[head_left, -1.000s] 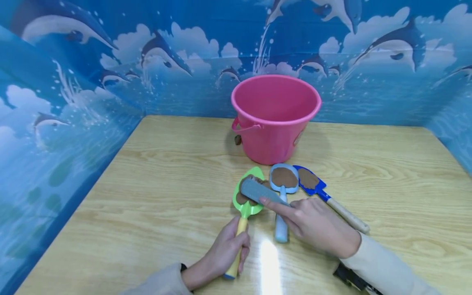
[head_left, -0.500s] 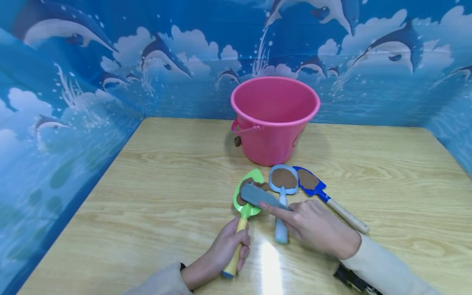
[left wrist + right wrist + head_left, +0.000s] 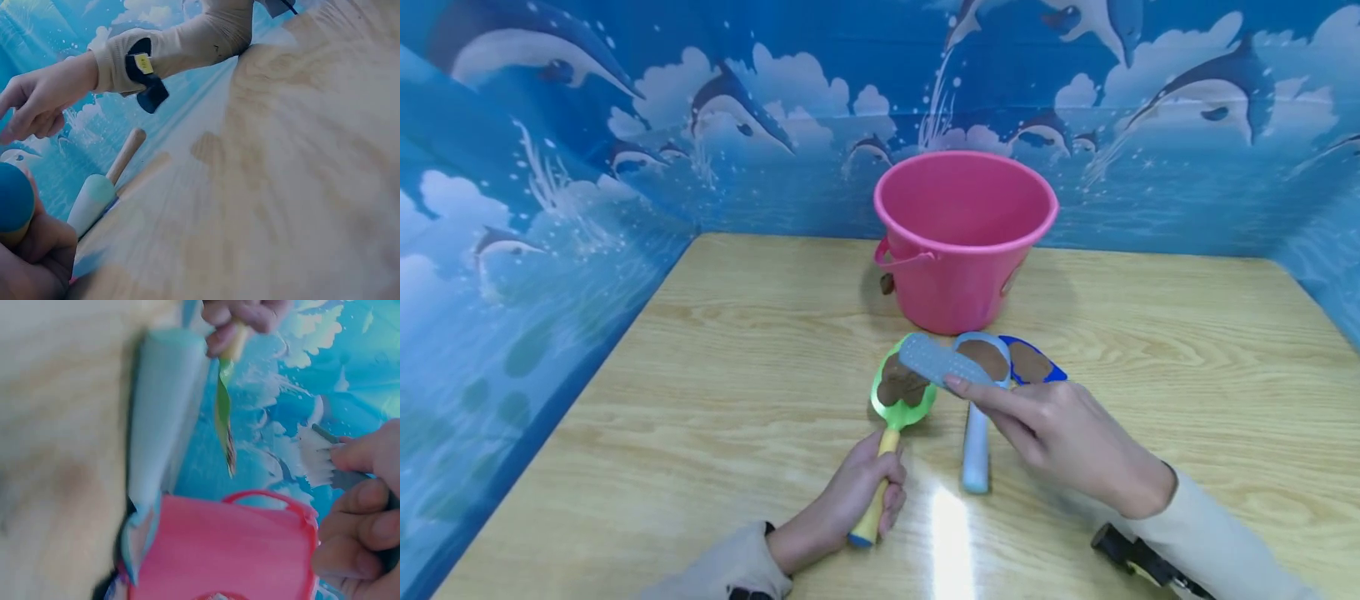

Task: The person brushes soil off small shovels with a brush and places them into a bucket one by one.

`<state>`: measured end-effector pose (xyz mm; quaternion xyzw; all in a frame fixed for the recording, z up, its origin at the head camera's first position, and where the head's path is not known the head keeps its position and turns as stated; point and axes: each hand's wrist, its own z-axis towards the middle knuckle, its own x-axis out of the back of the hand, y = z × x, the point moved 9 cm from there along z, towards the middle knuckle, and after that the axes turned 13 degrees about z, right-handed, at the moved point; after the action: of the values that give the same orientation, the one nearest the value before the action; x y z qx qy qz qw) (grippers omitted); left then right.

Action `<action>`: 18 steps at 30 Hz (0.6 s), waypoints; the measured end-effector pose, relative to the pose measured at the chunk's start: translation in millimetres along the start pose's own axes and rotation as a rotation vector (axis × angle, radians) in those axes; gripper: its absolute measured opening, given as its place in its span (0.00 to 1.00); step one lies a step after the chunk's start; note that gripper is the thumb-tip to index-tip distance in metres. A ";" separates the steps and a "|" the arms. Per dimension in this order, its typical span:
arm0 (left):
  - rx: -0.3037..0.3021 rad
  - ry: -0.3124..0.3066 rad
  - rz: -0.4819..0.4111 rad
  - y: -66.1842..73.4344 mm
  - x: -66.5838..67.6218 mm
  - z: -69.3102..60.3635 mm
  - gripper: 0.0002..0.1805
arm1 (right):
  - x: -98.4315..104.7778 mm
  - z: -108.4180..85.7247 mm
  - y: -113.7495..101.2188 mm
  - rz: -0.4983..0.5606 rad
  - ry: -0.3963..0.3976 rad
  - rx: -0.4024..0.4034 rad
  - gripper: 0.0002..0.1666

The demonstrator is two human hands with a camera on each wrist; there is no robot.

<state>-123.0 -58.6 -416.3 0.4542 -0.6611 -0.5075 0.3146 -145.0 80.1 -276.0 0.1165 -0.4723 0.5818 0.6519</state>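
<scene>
Shifted aside since the earlier head frame, a flat grey-blue bristled brush [image 3: 931, 358] is pinched by the right hand [image 3: 1067, 433], index finger extended, partly over a leaf-shaped green plastic shovel [image 3: 898, 414]; brown paste [image 3: 895, 385] could be spilled by tilting. Left wrist: its handle [image 3: 14, 199] is clenched by the left hand [image 3: 44, 253]. Right wrist: pale bristles [image 3: 315, 456] are raised.

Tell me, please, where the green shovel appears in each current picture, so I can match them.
Head: green shovel, near centre, in the left hand.
Left wrist: only its blue handle end, left edge.
Right wrist: blade edge-on, above centre, slightly right.
Shared landmark: the light-blue shovel's handle, in every view.
</scene>
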 end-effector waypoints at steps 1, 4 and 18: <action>0.002 0.005 0.001 -0.1 0.9 0.3 0.08 | 3.5 0.7 1.2 -0.011 0.020 -0.003 0.19; -0.014 0.007 0.020 0.5 1.4 0.2 0.07 | 8.8 0.9 7.7 -0.072 0.032 -0.048 0.19; -0.064 -0.041 -0.031 4.0 -2.9 -3.1 0.07 | -15.5 -6.0 18.9 0.016 -0.100 -0.083 0.28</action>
<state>-120.3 -56.8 -411.5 0.4437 -0.6438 -0.5424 0.3074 -156.6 79.9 -298.4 0.1143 -0.5288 0.5604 0.6271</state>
